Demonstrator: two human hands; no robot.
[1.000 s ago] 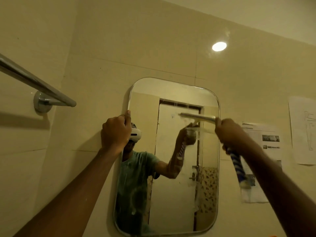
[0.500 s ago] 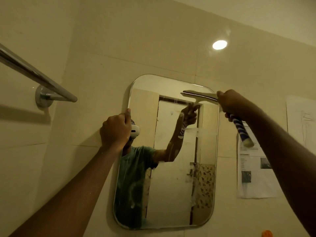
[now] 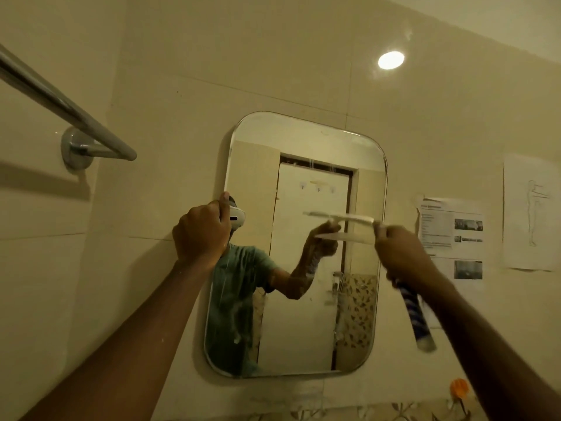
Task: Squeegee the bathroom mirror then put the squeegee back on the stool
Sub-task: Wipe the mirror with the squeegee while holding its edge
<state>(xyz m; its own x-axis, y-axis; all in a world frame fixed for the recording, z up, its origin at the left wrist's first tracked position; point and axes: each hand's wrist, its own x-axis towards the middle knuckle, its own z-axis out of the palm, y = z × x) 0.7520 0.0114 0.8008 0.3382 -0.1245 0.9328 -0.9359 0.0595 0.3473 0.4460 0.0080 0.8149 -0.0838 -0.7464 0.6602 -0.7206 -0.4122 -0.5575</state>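
Squeegee [image 3: 343,219] on the mirror [image 3: 306,183], gripped in the right hand [image 3: 400,253].

Fingers wrap tight round its blue-striped handle, blade against the glass at mid-height; the left hand [image 3: 202,233], curled closed, grips the mirror's left edge.

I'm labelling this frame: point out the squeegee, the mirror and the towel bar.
squeegee [image 3: 340,219]: head view, blade.
mirror [image 3: 303,329]: head view, lower glass.
towel bar [image 3: 60,107]: head view, rod.
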